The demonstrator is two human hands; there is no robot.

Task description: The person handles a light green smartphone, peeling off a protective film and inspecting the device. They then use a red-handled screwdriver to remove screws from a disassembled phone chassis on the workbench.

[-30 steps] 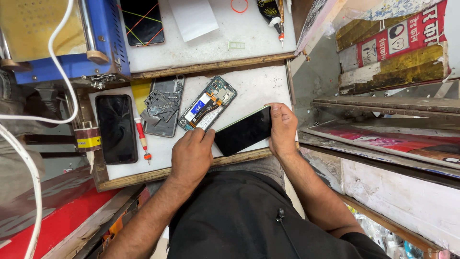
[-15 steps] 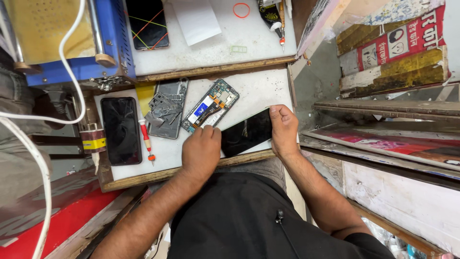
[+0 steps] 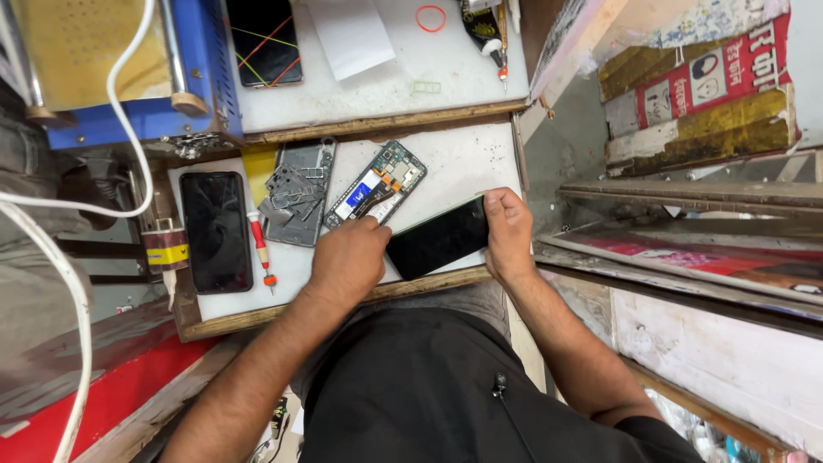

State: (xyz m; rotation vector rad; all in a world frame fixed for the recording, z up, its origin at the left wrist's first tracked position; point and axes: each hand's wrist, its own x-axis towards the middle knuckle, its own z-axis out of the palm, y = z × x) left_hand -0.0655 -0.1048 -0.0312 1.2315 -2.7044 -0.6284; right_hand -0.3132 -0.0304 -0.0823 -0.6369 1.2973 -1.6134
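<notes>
My right hand (image 3: 507, 231) grips the right end of a black phone screen (image 3: 437, 240) lying on the white work board (image 3: 454, 163). My left hand (image 3: 347, 261) rests at the screen's left end, with its fingertips touching the lower edge of an opened phone body (image 3: 377, 183) that shows its circuit board and battery. A grey metal phone frame (image 3: 298, 193) lies just left of that body. Further left are a small red-handled screwdriver (image 3: 261, 249) and another black phone (image 3: 215, 230), face up.
A blue machine (image 3: 129, 69) with a white cable (image 3: 111, 206) stands at the upper left. The upper shelf holds a phone with a cracked screen (image 3: 264, 39), white paper (image 3: 351, 34), an orange rubber band (image 3: 430, 17) and a glue tube (image 3: 484, 30). Wooden ledges rise at right.
My left hand has slid forward from the screen's edge toward the opened phone body. The screen has shifted slightly on the board under my right hand.
</notes>
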